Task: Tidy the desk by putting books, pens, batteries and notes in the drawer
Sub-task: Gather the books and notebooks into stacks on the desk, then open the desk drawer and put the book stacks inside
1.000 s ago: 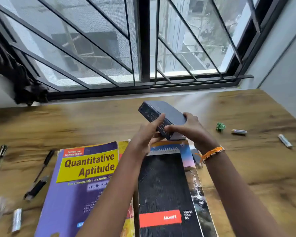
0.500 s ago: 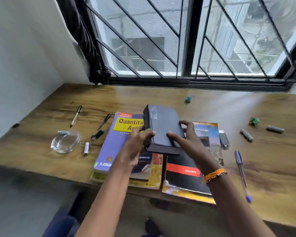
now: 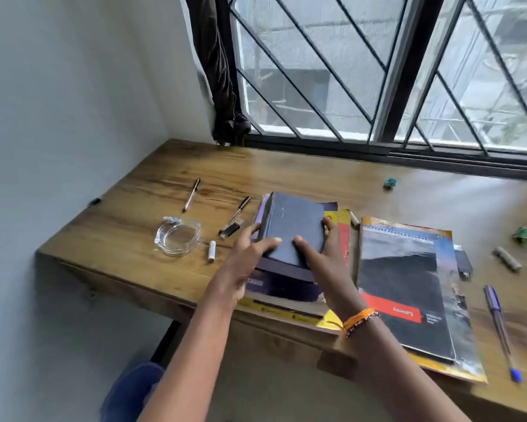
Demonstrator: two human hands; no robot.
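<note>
Both hands are clamped on the small dark book: left hand on its near-left edge, thumb over the cover; right hand on the near-right side, fingers wrapped round the right edge. The book sits on the purple book, which tops a stack at the desk near edge. I cannot tell whether it rests fully or is held just clear.

No drawer is in view, so I judge this step to be gathering the books into one pile. To do it well: square the small book's edges to the one beneath, press flat, then grip the whole stack from below, since the lower books overhang the near edge. The spiral pad lies just right of the stack. Pens and a battery wait to the left.
</note>
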